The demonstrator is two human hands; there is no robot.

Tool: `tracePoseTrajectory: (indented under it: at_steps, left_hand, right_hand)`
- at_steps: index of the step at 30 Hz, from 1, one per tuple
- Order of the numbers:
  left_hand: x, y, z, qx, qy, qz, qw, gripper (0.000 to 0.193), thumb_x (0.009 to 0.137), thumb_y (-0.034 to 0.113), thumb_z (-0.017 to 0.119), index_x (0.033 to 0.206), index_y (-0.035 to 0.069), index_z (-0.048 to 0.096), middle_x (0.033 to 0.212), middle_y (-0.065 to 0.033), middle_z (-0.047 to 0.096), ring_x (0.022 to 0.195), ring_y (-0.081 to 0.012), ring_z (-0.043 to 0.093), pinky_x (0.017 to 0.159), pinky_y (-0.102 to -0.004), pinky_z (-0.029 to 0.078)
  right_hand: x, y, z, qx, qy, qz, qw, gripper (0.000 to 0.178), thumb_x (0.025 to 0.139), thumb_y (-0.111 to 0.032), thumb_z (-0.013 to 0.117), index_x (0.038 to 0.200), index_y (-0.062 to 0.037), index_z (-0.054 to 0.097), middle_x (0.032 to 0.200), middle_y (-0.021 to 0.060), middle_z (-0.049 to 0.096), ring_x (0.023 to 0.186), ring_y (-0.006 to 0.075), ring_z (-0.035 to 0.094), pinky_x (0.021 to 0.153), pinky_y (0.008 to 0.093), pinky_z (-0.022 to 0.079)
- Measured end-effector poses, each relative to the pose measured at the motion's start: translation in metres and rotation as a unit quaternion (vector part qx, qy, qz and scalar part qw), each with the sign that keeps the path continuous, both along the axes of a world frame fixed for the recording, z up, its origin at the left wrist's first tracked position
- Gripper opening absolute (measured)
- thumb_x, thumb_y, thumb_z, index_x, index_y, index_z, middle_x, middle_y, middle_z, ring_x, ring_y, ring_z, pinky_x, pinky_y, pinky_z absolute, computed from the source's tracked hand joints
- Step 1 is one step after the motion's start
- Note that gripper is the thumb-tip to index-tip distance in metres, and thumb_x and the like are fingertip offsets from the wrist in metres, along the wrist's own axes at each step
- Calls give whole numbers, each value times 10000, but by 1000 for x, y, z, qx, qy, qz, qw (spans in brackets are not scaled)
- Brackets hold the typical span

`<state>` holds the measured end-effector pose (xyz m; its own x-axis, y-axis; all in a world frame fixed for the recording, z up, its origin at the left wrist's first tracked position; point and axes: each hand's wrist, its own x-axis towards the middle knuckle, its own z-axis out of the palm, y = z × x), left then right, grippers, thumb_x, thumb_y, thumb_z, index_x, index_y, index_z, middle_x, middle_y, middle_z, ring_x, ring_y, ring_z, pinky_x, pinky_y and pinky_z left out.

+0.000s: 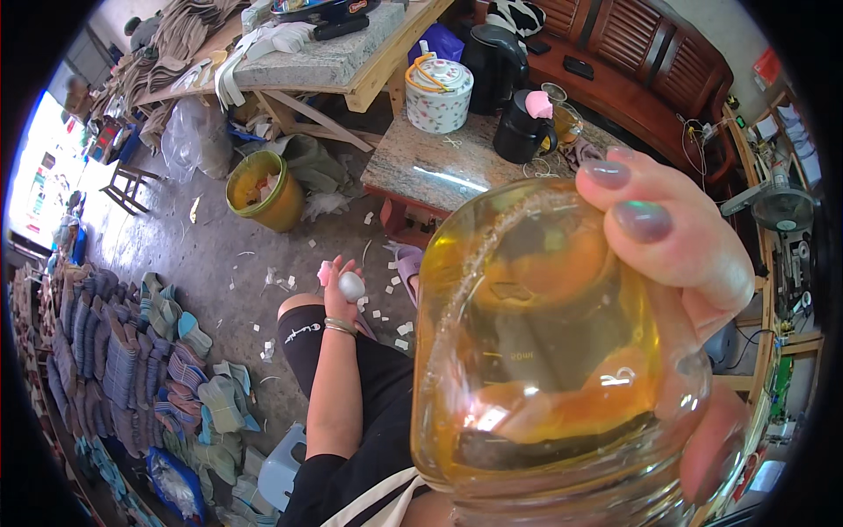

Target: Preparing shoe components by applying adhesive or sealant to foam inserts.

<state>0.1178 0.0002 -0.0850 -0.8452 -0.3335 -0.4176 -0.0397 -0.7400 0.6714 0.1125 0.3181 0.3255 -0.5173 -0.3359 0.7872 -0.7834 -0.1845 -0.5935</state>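
Observation:
A clear bottle (536,351) of yellow liquid fills the right half of the view, very close. It is tipped, its base toward the top and its ridged neck at the lower edge. My right hand (680,237) is closed around its right side, with grey-painted nails showing. By my knee, my left hand (338,294) has its fingers curled about a whitish round piece (351,287), and a small pink piece (325,272) shows at its fingertips. What kind of things these two are, I cannot make out. A bracelet (340,326) circles my left wrist.
Stacked socks (123,360) line the left side. A yellow bin (266,193) stands on the scrap-strewn floor. Beyond the bottle, a stone-topped table (413,167) bears a flowered pot (438,97) and a black mug (518,132). A blue stool (283,465) sits near my leg.

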Motion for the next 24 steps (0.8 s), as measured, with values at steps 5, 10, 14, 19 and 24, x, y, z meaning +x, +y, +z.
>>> tracePoseTrajectory:
  at_steps: [5,10,14,19,24]
  left_hand:
    - [2,0,3,1,-4,-3,1000,448,890,413,531,1227,129,451,1077,-99,570,844,-212,598,683,-344,522]
    - [-4,12,8,5,-9,-11,1000,460,885,423,536,1230,131,450,1075,-99,571,847,-212,598,684,-344,522]
    - [-1,4,4,-6,-2,-5,1000,473,882,427,539,1237,128,447,1074,-101,571,848,-215,598,685,-346,522]
    - [-1,5,4,-6,5,-6,1000,477,881,422,541,1239,121,445,1077,-104,567,843,-214,597,687,-347,523]
    - [-1,5,6,-7,9,-5,1000,483,880,422,543,1243,120,439,1082,-106,562,834,-211,595,682,-347,524]
  right_hand:
    - [0,3,-7,7,-13,4,1000,734,780,-604,500,1070,71,497,1118,270,529,1093,333,494,947,425,386]
    - [0,0,-10,18,-27,-1,999,711,760,-564,531,1093,62,482,1128,255,524,1099,320,492,949,415,383]
    - [-3,-5,-17,16,-46,13,999,699,744,-533,556,1112,55,470,1136,242,519,1103,310,490,950,407,382]
    - [-6,-8,-23,21,-67,21,997,691,724,-493,587,1136,46,455,1147,227,514,1108,298,488,952,398,379]
    - [-8,-10,-26,26,-83,28,996,693,704,-453,618,1159,37,440,1157,212,508,1113,286,485,954,388,377]
